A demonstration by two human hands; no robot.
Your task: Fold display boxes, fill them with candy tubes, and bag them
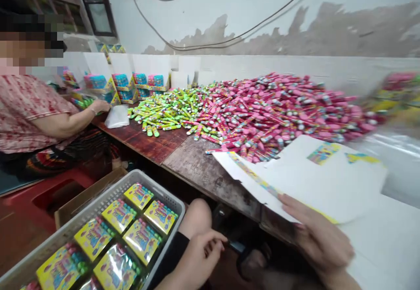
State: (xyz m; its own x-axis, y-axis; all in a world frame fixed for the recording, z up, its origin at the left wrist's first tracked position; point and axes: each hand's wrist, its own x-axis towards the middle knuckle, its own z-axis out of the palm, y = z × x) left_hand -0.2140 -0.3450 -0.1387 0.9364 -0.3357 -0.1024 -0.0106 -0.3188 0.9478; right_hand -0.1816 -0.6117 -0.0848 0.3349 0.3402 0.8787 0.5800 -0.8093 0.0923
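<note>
My right hand [320, 233] grips the near edge of a white cardboard sheet [262, 174], which has a colourful printed strip along that edge. The sheet is lifted at a tilt over the table's front edge. Other white cardboard pieces [357, 185], some with printed patches, lie beneath and beside it. Low over my lap, my left hand [198, 257] is closed, fingers curled and the thumb against them, with nothing visible in it. Just behind the sheet is a big heap of pink marker-like sticks [262, 110], with green ones [170, 108] to its left.
A grey plastic basket [134, 176] of yellow printed packs [142, 239] stands at my left. Farther left sits a co-worker [29, 115], one hand near clear plastic bags [117, 117]. Filled display boxes [124, 86] line the wall. Blurred plastic wrapping [400, 154] is at right.
</note>
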